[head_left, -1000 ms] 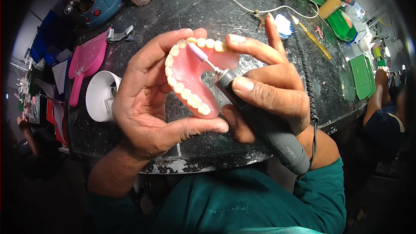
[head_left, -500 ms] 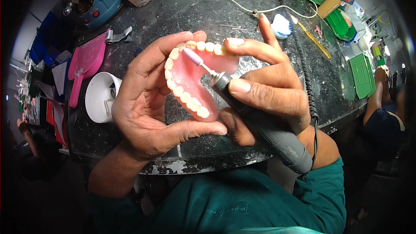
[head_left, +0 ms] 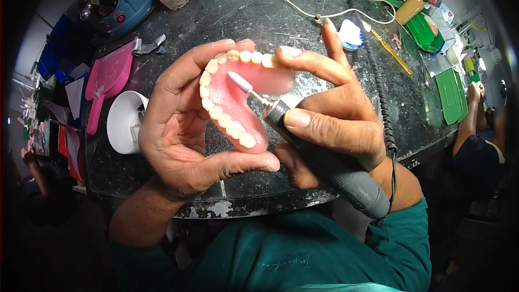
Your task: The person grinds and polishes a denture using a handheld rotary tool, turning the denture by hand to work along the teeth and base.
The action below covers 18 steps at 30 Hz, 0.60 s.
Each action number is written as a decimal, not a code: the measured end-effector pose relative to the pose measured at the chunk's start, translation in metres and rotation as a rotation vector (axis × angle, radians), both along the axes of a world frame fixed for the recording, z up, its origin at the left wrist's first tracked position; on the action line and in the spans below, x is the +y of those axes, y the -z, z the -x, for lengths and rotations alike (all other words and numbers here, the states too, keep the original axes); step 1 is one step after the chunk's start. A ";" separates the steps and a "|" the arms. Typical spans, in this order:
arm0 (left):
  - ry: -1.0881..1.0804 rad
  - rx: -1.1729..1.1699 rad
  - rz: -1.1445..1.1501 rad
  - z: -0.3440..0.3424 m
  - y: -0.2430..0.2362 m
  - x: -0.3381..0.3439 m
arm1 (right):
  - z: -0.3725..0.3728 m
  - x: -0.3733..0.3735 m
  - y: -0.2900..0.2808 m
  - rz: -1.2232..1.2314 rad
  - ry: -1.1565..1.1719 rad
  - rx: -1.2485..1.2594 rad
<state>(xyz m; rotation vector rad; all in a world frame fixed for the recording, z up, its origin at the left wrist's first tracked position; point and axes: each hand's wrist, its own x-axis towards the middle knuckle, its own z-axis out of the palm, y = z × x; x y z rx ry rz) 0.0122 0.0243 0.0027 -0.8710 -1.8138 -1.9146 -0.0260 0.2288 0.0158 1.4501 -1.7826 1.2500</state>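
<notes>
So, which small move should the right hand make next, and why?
Perhaps a light, short stroke of the bit along the pink inside of the denture: the right hand holds the drill, its bit over that surface, and the left hand grips the denture. Contact is unclear.

Denture base (head_left: 231,104) looks smooth, glossy pink plastic; handpiece (head_left: 332,165) matt dk plastic w/ metal collar (head_left: 275,110); bit (head_left: 239,82) matt, shank (head_left: 258,98) metal. Benchtop (head_left: 232,19) scuffed & chipped; dustpan (head_left: 112,73) smooth pink plastic; garment (head_left: 270,243) matt grn cloth.
</notes>
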 end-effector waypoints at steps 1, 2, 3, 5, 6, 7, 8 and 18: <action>-0.007 -0.009 0.008 0.000 -0.001 0.000 | 0.000 0.000 -0.001 -0.002 -0.008 0.005; -0.008 -0.008 0.008 -0.001 -0.002 0.001 | -0.001 0.000 -0.001 -0.001 -0.009 0.006; -0.011 -0.009 -0.015 -0.001 -0.001 0.002 | -0.002 -0.001 -0.001 0.005 0.001 -0.005; -0.014 -0.010 -0.038 -0.001 0.000 0.003 | -0.002 0.000 -0.001 0.011 0.010 -0.016; -0.021 -0.018 -0.041 -0.002 0.000 0.002 | 0.000 0.001 -0.001 -0.012 -0.006 0.003; -0.029 -0.025 -0.043 -0.002 0.000 0.002 | 0.000 0.002 -0.002 -0.035 -0.023 0.021; -0.029 -0.025 -0.043 -0.003 -0.001 0.002 | 0.000 0.002 -0.002 -0.035 -0.023 0.022; -0.024 -0.018 -0.037 -0.003 0.000 0.002 | -0.003 0.002 -0.004 -0.034 -0.028 -0.012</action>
